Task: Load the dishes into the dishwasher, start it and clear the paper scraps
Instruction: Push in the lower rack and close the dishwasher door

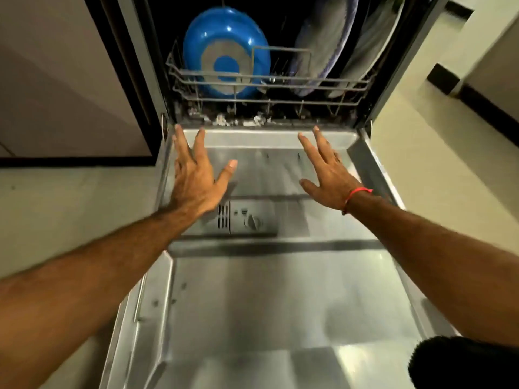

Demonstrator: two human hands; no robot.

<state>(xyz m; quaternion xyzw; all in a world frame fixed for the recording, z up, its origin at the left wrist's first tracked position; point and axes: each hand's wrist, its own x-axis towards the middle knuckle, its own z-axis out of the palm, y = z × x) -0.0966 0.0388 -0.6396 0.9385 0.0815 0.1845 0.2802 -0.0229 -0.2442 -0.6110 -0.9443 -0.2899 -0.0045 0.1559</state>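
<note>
The dishwasher door (pixel 280 299) lies folded down flat in front of me, its steel inner face up. Behind it the wire lower rack (pixel 269 80) sits inside the tub. A blue plate (pixel 224 49) stands upright in the rack at the left. A purple-rimmed plate (pixel 323 43) and a white plate (pixel 373 37) lean at the right. My left hand (pixel 193 175) and my right hand (pixel 328 175) stretch out over the far end of the door with fingers straight and spread. Both hands hold nothing, and their fingertips are close to the door's hinge edge.
The detergent dispenser (pixel 247 220) is set into the door below my left hand. White scraps of debris (pixel 241 120) lie along the tub's front sill. A cabinet panel (pixel 56 80) stands at the left, and pale floor tiles (pixel 438 153) run along the right.
</note>
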